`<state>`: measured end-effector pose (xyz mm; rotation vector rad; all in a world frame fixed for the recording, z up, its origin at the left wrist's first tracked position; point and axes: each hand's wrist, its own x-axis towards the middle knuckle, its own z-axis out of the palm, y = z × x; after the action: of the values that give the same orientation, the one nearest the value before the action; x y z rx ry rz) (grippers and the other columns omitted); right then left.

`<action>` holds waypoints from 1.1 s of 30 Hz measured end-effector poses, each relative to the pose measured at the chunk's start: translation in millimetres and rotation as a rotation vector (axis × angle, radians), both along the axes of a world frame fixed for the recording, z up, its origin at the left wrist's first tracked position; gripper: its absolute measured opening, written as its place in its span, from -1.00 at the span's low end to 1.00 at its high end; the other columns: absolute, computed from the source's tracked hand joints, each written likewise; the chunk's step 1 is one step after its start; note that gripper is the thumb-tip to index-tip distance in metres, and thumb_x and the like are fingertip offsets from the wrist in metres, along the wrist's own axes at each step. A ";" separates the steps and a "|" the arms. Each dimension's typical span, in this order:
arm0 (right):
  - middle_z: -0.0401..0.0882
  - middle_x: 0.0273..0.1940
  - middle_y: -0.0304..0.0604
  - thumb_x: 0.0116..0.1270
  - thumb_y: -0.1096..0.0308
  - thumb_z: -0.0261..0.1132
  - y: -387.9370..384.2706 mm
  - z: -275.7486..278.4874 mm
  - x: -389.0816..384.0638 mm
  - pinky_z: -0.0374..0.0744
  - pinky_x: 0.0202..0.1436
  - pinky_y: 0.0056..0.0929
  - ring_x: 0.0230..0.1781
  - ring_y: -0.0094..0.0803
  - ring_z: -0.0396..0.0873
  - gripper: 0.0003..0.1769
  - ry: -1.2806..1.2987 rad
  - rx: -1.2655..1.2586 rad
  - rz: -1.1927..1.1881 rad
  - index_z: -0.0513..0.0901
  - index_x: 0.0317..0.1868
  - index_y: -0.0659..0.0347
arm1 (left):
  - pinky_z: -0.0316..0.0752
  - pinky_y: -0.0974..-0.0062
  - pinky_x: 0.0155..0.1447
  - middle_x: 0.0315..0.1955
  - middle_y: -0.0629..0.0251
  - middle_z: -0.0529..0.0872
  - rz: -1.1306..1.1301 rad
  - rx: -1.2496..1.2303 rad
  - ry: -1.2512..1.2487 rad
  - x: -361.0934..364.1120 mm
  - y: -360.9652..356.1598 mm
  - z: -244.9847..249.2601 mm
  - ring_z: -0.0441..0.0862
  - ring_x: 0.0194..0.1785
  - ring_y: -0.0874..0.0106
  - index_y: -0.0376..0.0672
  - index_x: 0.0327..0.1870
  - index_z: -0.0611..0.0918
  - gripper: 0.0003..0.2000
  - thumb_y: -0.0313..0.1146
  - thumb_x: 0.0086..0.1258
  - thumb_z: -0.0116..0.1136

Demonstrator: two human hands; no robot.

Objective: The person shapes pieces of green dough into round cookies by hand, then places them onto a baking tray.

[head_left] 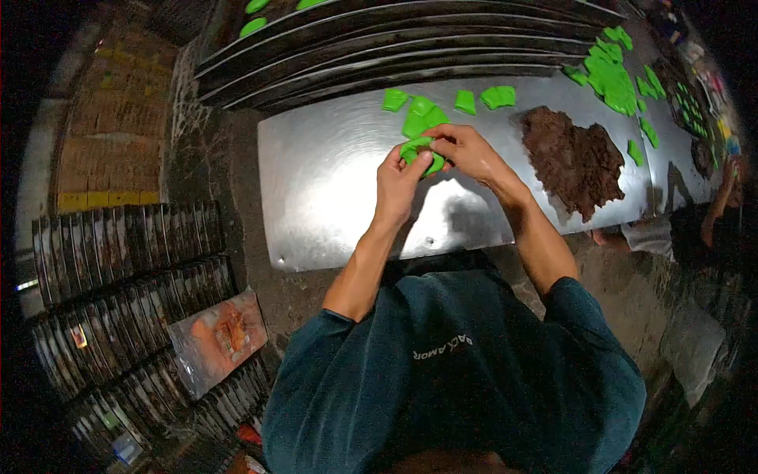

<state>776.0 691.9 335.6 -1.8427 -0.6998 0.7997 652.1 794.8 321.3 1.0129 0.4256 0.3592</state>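
Note:
Between my two hands is a bright green piece of dough [412, 150], bent into a rounded shape. My left hand [401, 175] grips its left and lower side, with the thumb laid over the front. From the right, my right hand [466, 150] pinches the same piece with thumb and fingers. Just beyond the hands, a larger flat green dough piece [422, 118] lies on the shiny metal table [316, 174]. Smaller green pieces [465, 101] sit along the table's far side. To the right of my right hand spreads a rough brown dough mass [572, 158].
Stacked dark trays [395, 55] stand along the table's far edge. A big green dough heap [609, 79] lies at the far right. Racks of dark trays [126, 245] fill the lower left, with a plastic-wrapped packet [221, 336] on them. Another person's arm [720, 197] shows at the right.

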 end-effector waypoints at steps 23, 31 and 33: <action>0.50 -0.22 -0.08 0.01 0.55 0.37 16.3 71.1 -63.0 0.60 -0.28 -0.39 -0.29 -0.24 0.58 -0.55 -0.904 0.437 0.066 0.51 -0.03 0.16 | 0.30 0.60 -0.57 -0.69 0.32 0.53 0.156 0.283 -0.054 -7.0 23.3 65.5 0.42 -0.64 0.57 -0.27 -0.43 0.59 -0.53 -0.09 0.53 -0.23; 0.52 -0.32 -0.07 0.06 0.58 0.35 -8.0 61.1 -36.0 0.56 -0.29 -0.46 -0.30 -0.29 0.60 -0.76 -0.426 0.319 -0.042 0.57 -0.23 0.24 | 0.32 0.69 -0.51 -0.52 0.34 0.60 0.051 0.005 0.064 5.2 1.1 57.9 0.43 -0.59 0.60 -0.30 -0.12 0.59 -0.44 0.05 0.53 -0.34; 0.51 -0.31 -0.06 0.09 0.58 0.32 -2.7 73.6 -31.1 0.55 -0.30 -0.49 -0.30 -0.32 0.61 -0.80 -0.298 0.254 -0.021 0.58 -0.24 0.24 | 0.32 0.70 -0.51 -0.52 0.35 0.60 0.054 0.108 0.121 1.5 2.9 52.1 0.43 -0.59 0.61 -0.30 -0.11 0.60 -0.48 0.01 0.54 -0.30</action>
<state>744.9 689.2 409.2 -1.7482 -0.9246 0.4026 653.6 797.7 373.5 1.1342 0.5478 0.3733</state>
